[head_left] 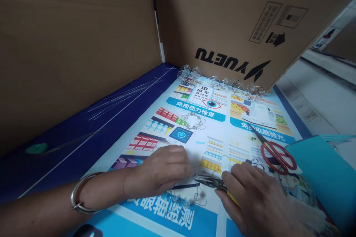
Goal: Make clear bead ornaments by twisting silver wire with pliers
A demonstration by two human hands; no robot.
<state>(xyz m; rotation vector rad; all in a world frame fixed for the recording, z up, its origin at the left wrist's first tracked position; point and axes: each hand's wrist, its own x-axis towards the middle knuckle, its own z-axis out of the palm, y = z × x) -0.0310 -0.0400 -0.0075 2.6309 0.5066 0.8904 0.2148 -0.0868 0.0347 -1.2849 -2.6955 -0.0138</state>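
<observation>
My right hand is closed around needle-nose pliers with a yellow handle, their tips pointing left. Close to those tips, my left hand is closed, its fingertips turned down and pressed together. A thin wire piece with clear beads trails below it on the printed poster; the exact spot my fingers pinch is hidden. Farther up the poster lies a finished-looking ring of wire and beads. Red-handled scissors rest beyond my right hand.
Cardboard panels stand upright at the left and back. Along the base of the back panel runs a row of wire and bead pieces. A turquoise sheet and a clear round container are at the right. A green blob sits at the left.
</observation>
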